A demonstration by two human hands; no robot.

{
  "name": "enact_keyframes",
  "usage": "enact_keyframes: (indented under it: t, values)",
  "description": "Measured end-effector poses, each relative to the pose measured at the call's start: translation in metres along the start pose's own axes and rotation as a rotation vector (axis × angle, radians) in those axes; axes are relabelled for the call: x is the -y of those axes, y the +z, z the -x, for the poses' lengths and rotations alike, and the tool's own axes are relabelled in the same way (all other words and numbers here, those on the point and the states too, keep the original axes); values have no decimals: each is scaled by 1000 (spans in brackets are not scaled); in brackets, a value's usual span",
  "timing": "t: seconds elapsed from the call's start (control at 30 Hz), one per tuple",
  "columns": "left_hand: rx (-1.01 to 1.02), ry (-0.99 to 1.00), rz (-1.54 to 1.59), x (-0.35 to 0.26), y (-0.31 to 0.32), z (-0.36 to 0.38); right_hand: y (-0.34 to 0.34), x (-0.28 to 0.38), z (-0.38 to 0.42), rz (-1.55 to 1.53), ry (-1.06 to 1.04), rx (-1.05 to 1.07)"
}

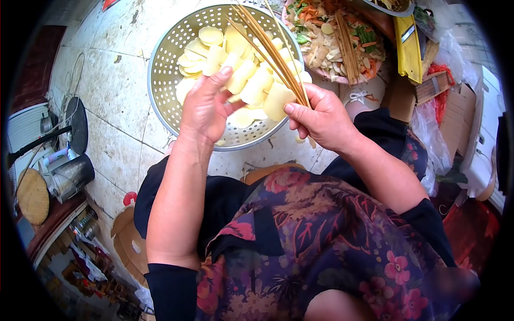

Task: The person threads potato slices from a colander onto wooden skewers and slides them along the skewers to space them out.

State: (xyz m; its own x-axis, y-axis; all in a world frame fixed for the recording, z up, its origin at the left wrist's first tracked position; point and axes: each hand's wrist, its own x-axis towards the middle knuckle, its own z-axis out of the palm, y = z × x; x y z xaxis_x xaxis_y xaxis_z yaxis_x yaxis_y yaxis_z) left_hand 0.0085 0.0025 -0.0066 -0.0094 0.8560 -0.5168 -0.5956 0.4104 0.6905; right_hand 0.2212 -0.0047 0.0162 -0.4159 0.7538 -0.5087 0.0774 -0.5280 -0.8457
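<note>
My right hand [324, 115] is closed round a bundle of thin bamboo skewers [270, 51], which fan up and to the left. Between my hands runs a row of pale yellow potato slices [257, 85], apparently threaded on a skewer, its lower right end at my right thumb. My left hand [206, 107] is curled at the row's other end, thumb against a slice and fingers partly hidden underneath. Both hands are above a metal colander [163, 80] with round holes, where more loose potato slices [195, 51] lie.
A pink-rimmed basin [326, 75] of cut vegetables, with another skewer bundle [348, 48] on top, stands at upper right. Beside it are a yellow slicer [408, 48] and cardboard [458, 115]. A metal pot [72, 176] is at left, on the tiled floor's [115, 107] far side.
</note>
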Motion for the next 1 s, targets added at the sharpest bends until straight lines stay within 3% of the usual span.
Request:
enact_keyframes:
  t: [0.07,0.57,1.0]
  values:
    - [54,-158,17,5,6,8,-1,-1,-1,0,3,-2]
    - [223,-3,58,16,23,15,1,1,-1,-145,114,8]
    - [148,-14,22,13,13,5,-3,-2,-4,-166,148,14]
